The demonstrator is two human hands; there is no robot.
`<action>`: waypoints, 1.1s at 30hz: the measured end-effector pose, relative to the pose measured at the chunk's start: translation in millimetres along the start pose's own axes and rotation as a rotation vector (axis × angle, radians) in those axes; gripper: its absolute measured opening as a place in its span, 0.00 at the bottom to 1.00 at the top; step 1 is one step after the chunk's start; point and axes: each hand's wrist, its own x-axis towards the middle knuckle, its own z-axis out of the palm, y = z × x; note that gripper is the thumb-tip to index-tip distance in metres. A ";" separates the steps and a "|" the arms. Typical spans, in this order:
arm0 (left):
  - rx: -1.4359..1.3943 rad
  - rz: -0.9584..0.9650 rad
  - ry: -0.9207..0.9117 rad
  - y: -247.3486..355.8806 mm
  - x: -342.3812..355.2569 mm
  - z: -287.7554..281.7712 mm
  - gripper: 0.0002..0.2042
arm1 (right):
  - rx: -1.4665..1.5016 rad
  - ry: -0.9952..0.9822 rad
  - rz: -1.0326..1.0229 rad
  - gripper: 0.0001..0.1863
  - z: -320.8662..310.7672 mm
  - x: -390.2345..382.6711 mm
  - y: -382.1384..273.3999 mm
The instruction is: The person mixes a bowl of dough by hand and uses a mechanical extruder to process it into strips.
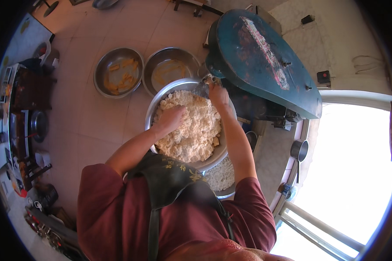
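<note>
1. Two steel basins (102, 71) are sitting on the floor (100, 126), holding orange residue (125, 81).
2. The left hand (173, 118) is resting in crumbly pale dough (191, 132) inside a large metal bowl (160, 95); whether it is clenching any, I cannot tell.
3. The right hand (219, 94) is grasping a grey flat piece (201, 89) at the bowl's far rim.
4. A green machine (263, 56) is standing to the right.

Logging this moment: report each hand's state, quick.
Left hand: at the crumbly mixture; open or closed unclear.
Right hand: closed, holding a scraper-like tool.
</note>
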 end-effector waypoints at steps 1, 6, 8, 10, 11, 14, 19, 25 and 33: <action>0.021 0.024 -0.015 -0.5 -0.7 -2.9 0.08 | -0.002 0.018 -0.004 0.29 -4.9 3.7 -3.9; 0.116 -0.083 -0.291 -8.5 -10.3 -20.3 0.14 | 0.122 0.130 -0.130 0.27 -1.8 -32.9 10.1; 0.048 -0.087 -0.364 -5.3 -20.7 -19.4 0.20 | 0.018 0.044 -0.102 0.23 0.4 -33.8 5.2; -0.017 -0.015 -0.372 5.3 -18.1 -26.2 0.25 | 0.002 -0.048 -0.060 0.24 -1.4 -11.9 1.8; -0.036 -0.058 -0.387 18.8 -19.7 -33.2 0.27 | -0.023 -0.081 0.007 0.26 -6.1 -8.2 -4.5; -0.176 0.011 -0.172 40.8 -27.4 -43.9 0.25 | 0.075 0.073 -0.111 0.21 -20.7 -31.3 -12.8; -0.380 -0.272 -0.460 70.3 -3.6 -36.8 0.25 | 0.042 0.087 -0.044 0.23 15.7 7.1 11.6; -0.351 -0.275 -0.254 51.2 50.6 7.6 0.36 | 0.097 0.145 -0.021 0.25 19.5 -11.2 31.4; -0.186 -0.279 -0.112 47.5 172.3 26.2 0.37 | 0.153 0.300 -0.042 0.21 0.4 -49.3 54.4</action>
